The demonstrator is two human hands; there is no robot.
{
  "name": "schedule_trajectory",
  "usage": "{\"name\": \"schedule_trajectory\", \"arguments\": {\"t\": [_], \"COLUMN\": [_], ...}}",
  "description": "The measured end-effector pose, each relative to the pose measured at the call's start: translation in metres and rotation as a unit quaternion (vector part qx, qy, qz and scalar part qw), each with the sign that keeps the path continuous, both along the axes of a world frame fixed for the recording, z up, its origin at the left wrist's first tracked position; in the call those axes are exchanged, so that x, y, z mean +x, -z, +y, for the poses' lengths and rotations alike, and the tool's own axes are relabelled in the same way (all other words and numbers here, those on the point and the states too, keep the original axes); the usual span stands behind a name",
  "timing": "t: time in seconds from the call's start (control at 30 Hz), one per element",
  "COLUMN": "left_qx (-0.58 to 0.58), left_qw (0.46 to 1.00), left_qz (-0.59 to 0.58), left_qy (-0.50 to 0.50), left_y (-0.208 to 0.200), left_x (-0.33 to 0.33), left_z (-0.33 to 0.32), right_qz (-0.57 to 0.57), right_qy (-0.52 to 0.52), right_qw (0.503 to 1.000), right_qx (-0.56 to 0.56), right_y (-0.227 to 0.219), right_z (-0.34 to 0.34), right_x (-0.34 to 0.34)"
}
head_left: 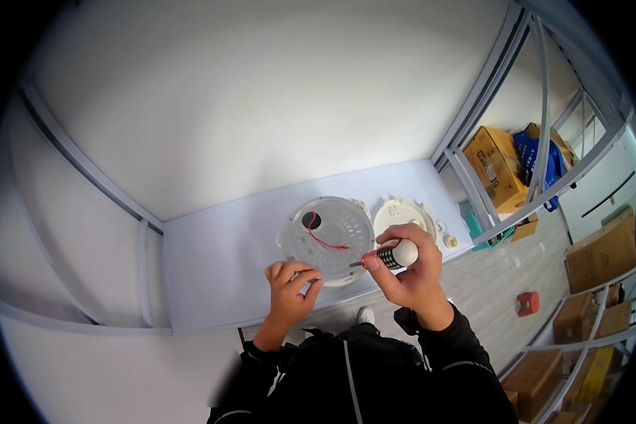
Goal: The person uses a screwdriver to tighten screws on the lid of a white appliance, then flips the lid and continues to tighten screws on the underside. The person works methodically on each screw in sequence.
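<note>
A round, pale plastic housing (307, 263) with a ribbed, perforated pattern lies on the table in front of me. It has a dark round opening (311, 221) near its far left side, and a red twisted wire (321, 241) trails across its face. My left hand (293, 288) is at the near left rim, thumb and fingertips pinched together; anything between them is too small to make out. In my right hand (418, 277) is a screwdriver (389, 257) with a white, black and red handle. Its shaft points left, over the housing's right part.
Behind my right hand lies a round cream cover (396, 210), with a small yellowish round part (450, 242) beside it. A white wall backs the white table (222, 244). Metal frame posts, cardboard boxes (497, 168), a teal crate (477, 227) and a red stool (528, 304) are to the right.
</note>
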State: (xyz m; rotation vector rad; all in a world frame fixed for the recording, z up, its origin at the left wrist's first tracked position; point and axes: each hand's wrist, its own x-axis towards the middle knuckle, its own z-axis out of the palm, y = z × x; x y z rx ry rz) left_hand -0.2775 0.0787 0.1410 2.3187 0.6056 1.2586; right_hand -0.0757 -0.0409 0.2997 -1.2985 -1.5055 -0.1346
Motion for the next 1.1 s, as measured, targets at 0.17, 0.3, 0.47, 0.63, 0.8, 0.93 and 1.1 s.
{"name": "schedule_trajectory", "arguments": {"t": [0.17, 0.3, 0.47, 0.63, 0.8, 0.93, 1.1], "left_qx": [0.024, 0.039, 0.082, 0.101, 0.059, 0.023, 0.055], "left_qw": [1.000, 0.998, 0.993, 0.990, 0.996, 0.999, 0.998], "left_qz": [0.006, 0.010, 0.023, 0.044, 0.035, 0.002, 0.039], "left_qy": [-0.015, -0.052, -0.085, -0.087, -0.056, -0.047, -0.009], "left_y": [-0.004, -0.008, -0.013, -0.013, -0.020, -0.020, -0.021], "left_x": [0.008, 0.020, 0.041, 0.050, 0.037, 0.013, 0.001], "left_z": [-0.005, -0.017, -0.031, -0.037, -0.024, 0.000, 0.012], "right_qz": [-0.020, -0.033, -0.039, -0.022, -0.014, 0.001, 0.014], "right_qy": [-0.016, -0.025, -0.021, 0.000, 0.026, 0.033, 0.036], "right_qw": [1.000, 0.999, 0.999, 0.998, 0.998, 0.995, 0.994], "right_qx": [0.018, 0.033, 0.031, 0.061, 0.061, 0.093, 0.102], "right_y": [0.003, 0.002, 0.001, 0.003, 0.007, 0.007, 0.015], "right_z": [0.000, 0.000, -0.002, 0.001, -0.005, -0.006, -0.009], "right_x": [0.003, 0.002, 0.008, 0.012, 0.028, 0.036, 0.039]}}
